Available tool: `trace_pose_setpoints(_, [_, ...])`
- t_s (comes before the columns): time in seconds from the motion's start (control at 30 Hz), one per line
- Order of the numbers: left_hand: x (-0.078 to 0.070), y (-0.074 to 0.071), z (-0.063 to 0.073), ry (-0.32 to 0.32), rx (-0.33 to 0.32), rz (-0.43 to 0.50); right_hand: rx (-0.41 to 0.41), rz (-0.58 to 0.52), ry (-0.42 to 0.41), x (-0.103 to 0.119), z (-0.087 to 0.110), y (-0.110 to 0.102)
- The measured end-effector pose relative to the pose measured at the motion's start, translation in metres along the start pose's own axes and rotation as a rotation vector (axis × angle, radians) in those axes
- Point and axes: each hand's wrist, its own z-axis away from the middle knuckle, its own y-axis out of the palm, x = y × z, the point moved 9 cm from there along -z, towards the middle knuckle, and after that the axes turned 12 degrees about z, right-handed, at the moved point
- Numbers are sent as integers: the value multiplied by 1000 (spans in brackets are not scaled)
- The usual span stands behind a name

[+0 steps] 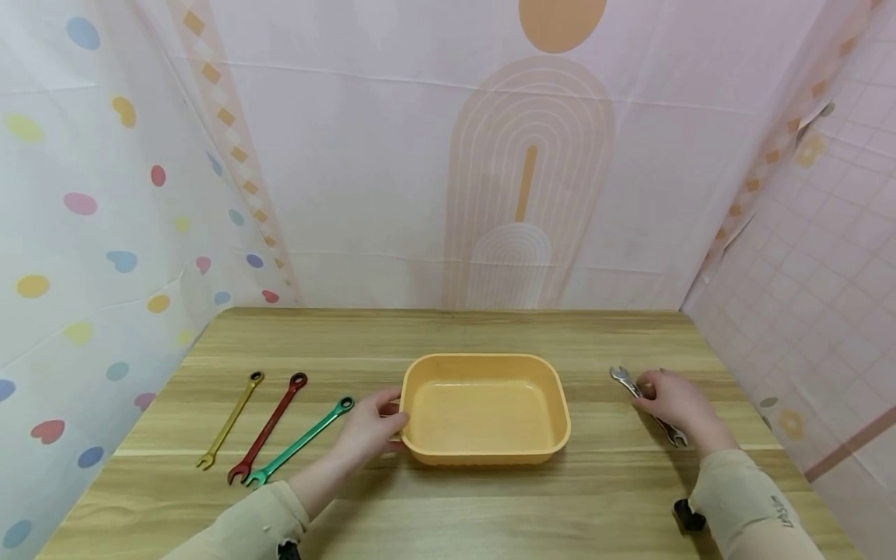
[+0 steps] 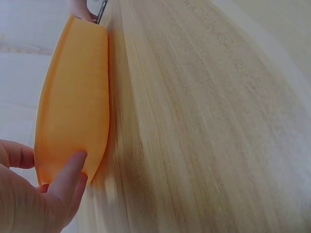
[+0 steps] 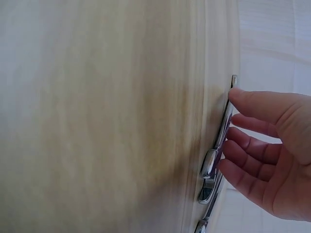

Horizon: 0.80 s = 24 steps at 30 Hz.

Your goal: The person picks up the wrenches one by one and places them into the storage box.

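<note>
An orange-yellow plastic bin with rounded corners stands on the table with nothing inside. My left hand holds its left end, the thumb at the rim and fingers against the outer wall. To the right of the bin, my right hand pinches silver wrenches that lie close together. In the right wrist view, the thumb and fingertips touch the long shaft of a silver wrench, and more shiny ends show below; their exact number is partly hidden by the hand.
Left of the bin lie three combination wrenches: a yellow one, a red one and a green one nearest my left forearm. The wood-grain table meets patterned curtains at its back and sides.
</note>
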Motion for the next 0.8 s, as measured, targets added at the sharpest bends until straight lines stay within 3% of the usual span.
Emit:
trace_pose_setpoints(0.3, [2, 0, 0, -25, 10, 49, 29, -10, 48, -4, -1, 2])
trace_pose_setpoints(0.8, [1, -1, 0, -25, -2, 31, 47, -15, 79, -4, 0, 2])
